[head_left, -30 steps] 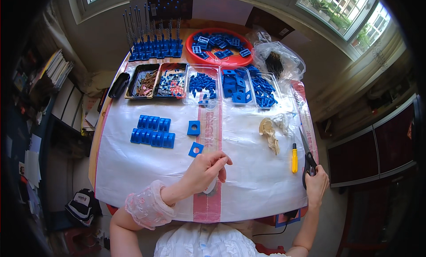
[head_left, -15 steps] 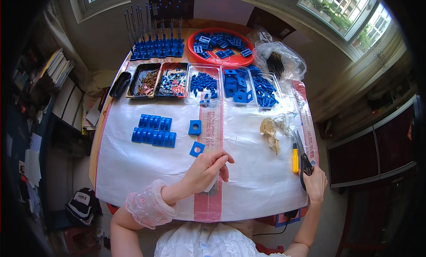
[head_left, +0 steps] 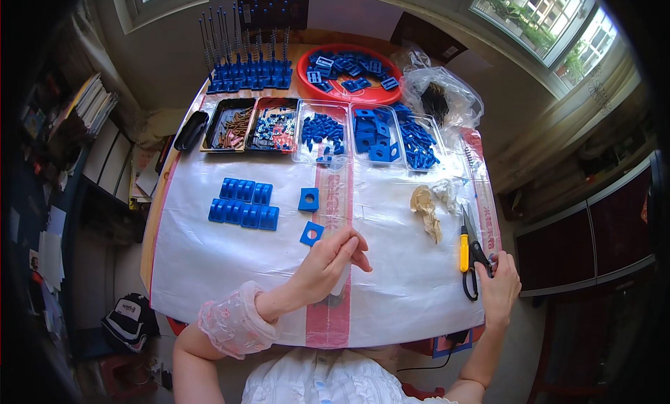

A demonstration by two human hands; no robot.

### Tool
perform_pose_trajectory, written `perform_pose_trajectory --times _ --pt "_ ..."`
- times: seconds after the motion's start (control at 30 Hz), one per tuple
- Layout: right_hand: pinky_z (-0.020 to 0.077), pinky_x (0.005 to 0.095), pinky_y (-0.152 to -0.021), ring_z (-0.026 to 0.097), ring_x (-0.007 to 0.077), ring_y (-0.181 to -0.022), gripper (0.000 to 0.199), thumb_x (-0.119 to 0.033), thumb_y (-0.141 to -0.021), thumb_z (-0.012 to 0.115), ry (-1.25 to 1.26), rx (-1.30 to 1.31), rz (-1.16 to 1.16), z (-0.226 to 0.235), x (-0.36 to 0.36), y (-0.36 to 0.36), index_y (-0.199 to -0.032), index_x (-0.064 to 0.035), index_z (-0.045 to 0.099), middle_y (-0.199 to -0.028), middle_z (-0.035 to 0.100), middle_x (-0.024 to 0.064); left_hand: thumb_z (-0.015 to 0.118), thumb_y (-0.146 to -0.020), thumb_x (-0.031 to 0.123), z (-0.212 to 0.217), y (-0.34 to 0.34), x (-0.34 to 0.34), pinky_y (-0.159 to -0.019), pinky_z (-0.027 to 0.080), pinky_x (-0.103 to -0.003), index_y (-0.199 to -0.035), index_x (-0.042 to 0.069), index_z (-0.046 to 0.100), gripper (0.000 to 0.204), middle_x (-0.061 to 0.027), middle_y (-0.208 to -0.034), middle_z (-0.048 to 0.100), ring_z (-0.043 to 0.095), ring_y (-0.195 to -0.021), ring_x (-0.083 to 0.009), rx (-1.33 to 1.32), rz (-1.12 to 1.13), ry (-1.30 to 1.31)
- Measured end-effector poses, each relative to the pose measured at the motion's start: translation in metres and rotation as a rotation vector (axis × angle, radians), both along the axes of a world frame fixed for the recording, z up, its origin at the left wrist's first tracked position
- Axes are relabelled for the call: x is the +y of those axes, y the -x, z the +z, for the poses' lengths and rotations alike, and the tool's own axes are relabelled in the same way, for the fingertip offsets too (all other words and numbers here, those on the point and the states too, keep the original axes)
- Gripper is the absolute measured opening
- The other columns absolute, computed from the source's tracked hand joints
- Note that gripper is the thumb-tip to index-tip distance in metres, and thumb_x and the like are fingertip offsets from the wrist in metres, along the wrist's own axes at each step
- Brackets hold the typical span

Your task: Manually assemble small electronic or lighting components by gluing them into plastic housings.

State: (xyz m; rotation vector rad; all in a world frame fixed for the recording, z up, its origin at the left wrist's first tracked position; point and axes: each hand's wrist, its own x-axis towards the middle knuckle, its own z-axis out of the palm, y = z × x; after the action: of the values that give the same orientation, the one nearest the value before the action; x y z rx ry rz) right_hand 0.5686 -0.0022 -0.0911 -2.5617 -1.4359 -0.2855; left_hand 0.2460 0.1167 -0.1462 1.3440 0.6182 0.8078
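My right hand (head_left: 500, 289) is at the table's right edge, its fingers closed on the black handle of a pair of scissors (head_left: 477, 254). The blades point away from me. Right beside them lies a yellow-handled tool (head_left: 464, 253). Near the middle, my left hand (head_left: 331, 263) is closed with its fingers curled together. A pale piece shows under it, too hidden to name. Just beyond that hand lie two blue square plates with round holes, a nearer plate (head_left: 311, 234) and a farther plate (head_left: 308, 199). Two rows of blue curved parts (head_left: 244, 213) sit to their left.
Along the back stand a tray of screws (head_left: 207, 144), a tray of small metal pieces (head_left: 293, 148) and clear boxes of blue parts (head_left: 322, 130). Behind are a red basin (head_left: 391, 97), a plastic bag (head_left: 469, 97) and upright springs on blue bases (head_left: 251, 79). Crumpled brown paper (head_left: 426, 212) lies right.
My right hand has shifted slightly right, and the scissors' handles have turned and spread a little. My left hand has moved only slightly, its fingers drawn closer together.
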Motion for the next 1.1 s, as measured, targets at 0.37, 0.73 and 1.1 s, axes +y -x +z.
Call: perform_pose_trajectory --times 0.37,0.73,1.1 --pt "0.0541 0.0293 -0.076 0.064 0.0156 -0.093 0.034 -0.028 -0.108 0.051 0.351 1.961 0.584 -0.024 0.070 0.117 -0.131 -0.0034 0.051 -0.109 0.060 0.0067 0.036 -0.111 0.013 0.007 -0.001 -0.007 -0.104 0.047 -0.037 -0.110 0.002 0.050 0.018 -0.0174 -0.114 0.071 0.064 -0.122 -0.0283 -0.101 0.113 -0.231" --pt "0.0474 0.0295 -0.081 0.059 0.0119 -0.094 0.044 -0.045 -0.106 0.052 0.476 2.460 0.304 -0.046 0.075 0.140 -0.127 -0.0066 0.054 -0.104 0.061 0.0041 0.035 -0.111 0.012 0.018 0.004 -0.001 -0.111 0.044 -0.042 -0.112 0.005 0.049 0.015 -0.0199 -0.122 0.070 0.053 -0.136 -0.0345 -0.319 0.165 -0.352" --pt "0.0417 0.0257 -0.074 0.050 0.0092 -0.083 0.034 -0.040 -0.099 0.066 0.057 2.571 0.290 -0.049 0.081 0.135 -0.115 -0.0105 0.060 -0.107 0.062 0.0069 0.053 -0.104 0.008 0.053 0.012 0.009 -0.105 0.047 -0.043 -0.120 0.003 0.056 0.017 -0.0179 -0.129 0.066 0.055 -0.131 -0.0293 -0.009 0.169 -0.313"
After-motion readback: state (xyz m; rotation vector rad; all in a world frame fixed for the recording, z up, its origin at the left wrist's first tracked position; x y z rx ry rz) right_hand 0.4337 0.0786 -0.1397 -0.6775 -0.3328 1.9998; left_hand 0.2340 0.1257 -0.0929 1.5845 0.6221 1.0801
